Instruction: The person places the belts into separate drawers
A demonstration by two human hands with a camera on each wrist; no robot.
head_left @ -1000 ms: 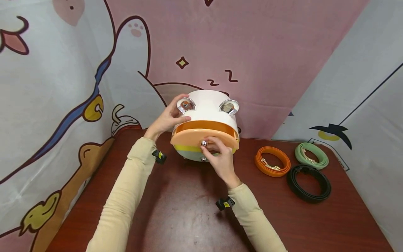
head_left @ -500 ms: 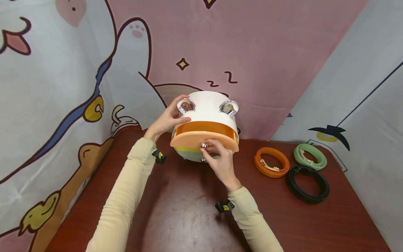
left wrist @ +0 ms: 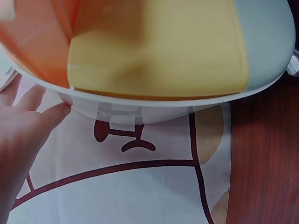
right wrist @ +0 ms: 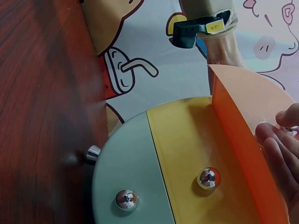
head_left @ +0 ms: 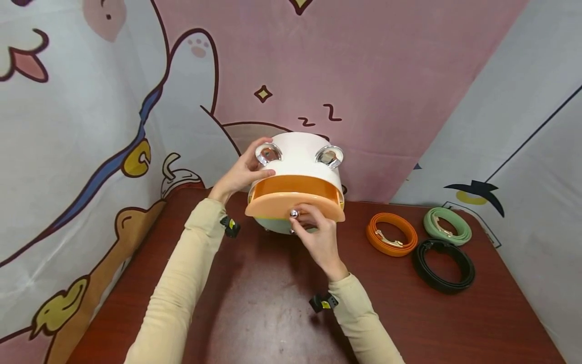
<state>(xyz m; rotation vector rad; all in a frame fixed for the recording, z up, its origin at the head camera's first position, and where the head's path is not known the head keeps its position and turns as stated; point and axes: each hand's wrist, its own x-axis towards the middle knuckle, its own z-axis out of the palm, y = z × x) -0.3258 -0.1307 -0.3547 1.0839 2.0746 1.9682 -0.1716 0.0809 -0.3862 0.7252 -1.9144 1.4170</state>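
Observation:
A small rounded drawer cabinet [head_left: 297,151] with a white shell and two silver eye-like bulges stands at the back of the table. Its orange top drawer [head_left: 273,205] is pulled part way out. My right hand [head_left: 320,235] pinches that drawer's round silver knob [head_left: 294,214] between thumb and fingers. The left hand [head_left: 243,169] grips the shell's upper left side, thumb across the front beside the left bulge. Below, the yellow drawer [right wrist: 187,154] and the grey-green drawer [right wrist: 133,172] sit closed, each with a silver ball knob, in the right wrist view.
On the right of the dark red wooden table [head_left: 273,303] lie three coiled belts: an orange belt [head_left: 375,240], a green belt [head_left: 464,230] and a black belt [head_left: 466,278]. A cartoon-printed cloth [head_left: 364,76] hangs close behind the cabinet and at both sides.
The orange drawer has slid further out toward me, with my right hand holding its knob. The left hand keeps its grip on the shell.

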